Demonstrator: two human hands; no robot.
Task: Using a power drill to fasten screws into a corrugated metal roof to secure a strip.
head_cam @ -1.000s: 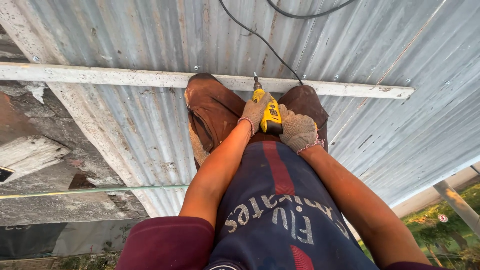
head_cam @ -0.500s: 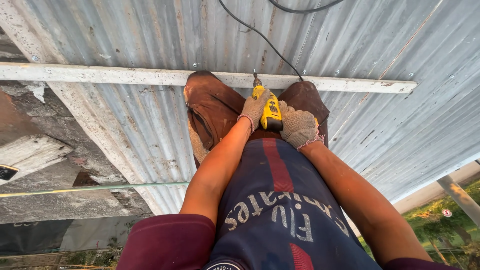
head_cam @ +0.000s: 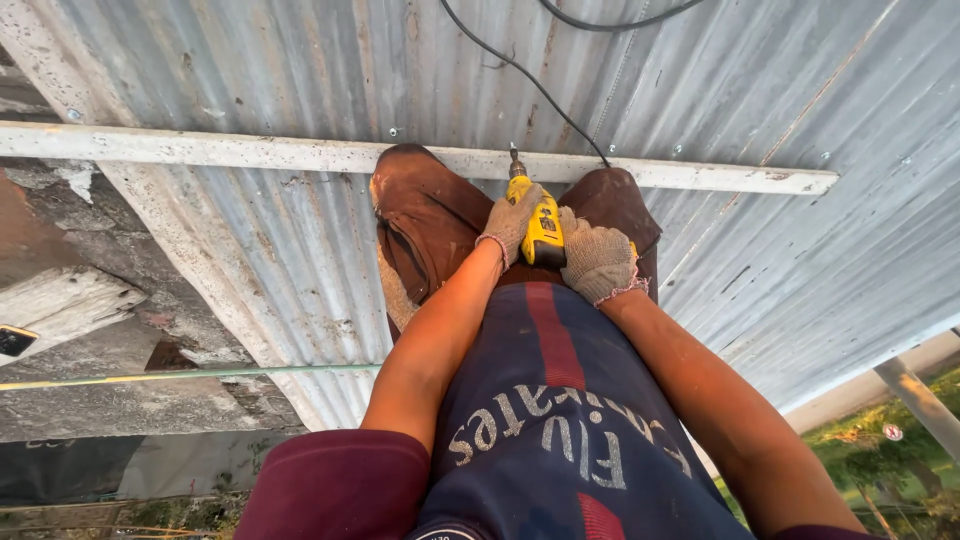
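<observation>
Fingers of the left hand, in a knitted work glove, are curled tight around the upper body of the yellow power drill. The right hand, gloved the same way, is closed on the lower part and handle of the tool, so both hands clamp it between the 2 knees in brown trousers.

The drill points away from the body, and its bit meets the pale metal batten that runs across the corrugated metal roof sheet. A black power cable goes from the tool up over the sheet and out of view. Several screw heads already sit along the batten.

Below the left edge of the sheet I see rough masonry wall, a thin green line stretched across, and far under it some ground; on the right there are trees well below.

I think the main risk is a slip: the bit could skid off the smooth batten if the pressure is not straight, and the tool would jump toward a knee. The cable lies loose on the slope and could catch. The person also sits high, near an open edge.
</observation>
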